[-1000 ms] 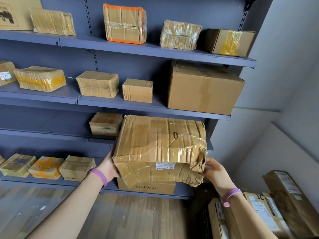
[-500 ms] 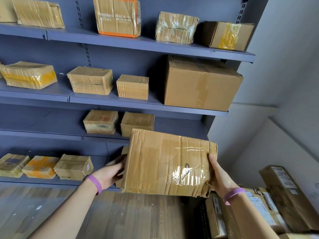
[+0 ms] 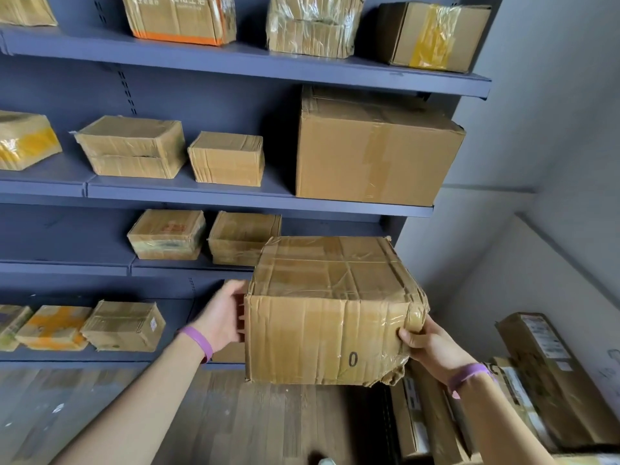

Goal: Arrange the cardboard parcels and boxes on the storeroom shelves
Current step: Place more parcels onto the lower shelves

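Turning: the crumpled parcel has rolled over in the last second. The face marked "0" was up top a second ago; now it faces the person, and the white label that showed then is out of sight.

Position: the parcel hangs in the air in front of the right end of the third shelf, resting on nothing yet, its back edge close to the shelf lip.

Left hand: the left hand has come up from under the near-left corner and now lies against the parcel's left side, palm pressing in, fingers fairly straight as far as they show; their tips are hidden by the box edge.

Right hand: the right hand has dropped to the torn lower right corner, thumb on the front face, fingers curled round that corner and gripping it.

Neighbours: two small boxes sit on that shelf just left of the parcel; the big box fills the shelf above; floor cartons wait at the right.

Meaning: it looks squared up for a slide into the bare stretch beside the small boxes, a placement about to happen, not done.

Watch: the battered corner under the right hand looks soft, and headroom under the shelf above seems tight.
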`<state>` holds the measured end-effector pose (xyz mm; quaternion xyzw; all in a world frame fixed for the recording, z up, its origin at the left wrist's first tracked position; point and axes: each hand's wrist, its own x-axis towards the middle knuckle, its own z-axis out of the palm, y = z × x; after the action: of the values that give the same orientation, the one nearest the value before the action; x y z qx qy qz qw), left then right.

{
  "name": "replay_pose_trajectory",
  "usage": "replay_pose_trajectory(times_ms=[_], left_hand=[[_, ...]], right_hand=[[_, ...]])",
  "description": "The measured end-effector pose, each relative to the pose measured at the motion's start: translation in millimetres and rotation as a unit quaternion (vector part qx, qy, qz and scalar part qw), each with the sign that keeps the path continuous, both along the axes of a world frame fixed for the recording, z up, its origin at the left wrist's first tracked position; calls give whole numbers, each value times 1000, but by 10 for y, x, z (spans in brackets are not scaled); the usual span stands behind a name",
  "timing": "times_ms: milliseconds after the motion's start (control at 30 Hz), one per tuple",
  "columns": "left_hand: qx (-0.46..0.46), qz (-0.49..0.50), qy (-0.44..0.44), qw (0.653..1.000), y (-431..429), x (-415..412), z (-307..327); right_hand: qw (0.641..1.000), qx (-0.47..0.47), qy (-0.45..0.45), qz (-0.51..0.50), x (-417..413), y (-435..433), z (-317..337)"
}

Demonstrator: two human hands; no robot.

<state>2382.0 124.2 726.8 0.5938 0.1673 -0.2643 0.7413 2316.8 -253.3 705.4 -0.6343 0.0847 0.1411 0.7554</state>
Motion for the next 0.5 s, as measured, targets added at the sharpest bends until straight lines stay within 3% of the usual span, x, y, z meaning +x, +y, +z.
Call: replay_pose_trajectory(times_ms=[300,500], left_hand=[[68,-23,16,997,-619,828,-259],[53,51,56,996,-1109,1363,-374]], right_hand=[[997,-67,38,15,839,-515,-316],[976,-214,38,-1,1624,-794,-478]])
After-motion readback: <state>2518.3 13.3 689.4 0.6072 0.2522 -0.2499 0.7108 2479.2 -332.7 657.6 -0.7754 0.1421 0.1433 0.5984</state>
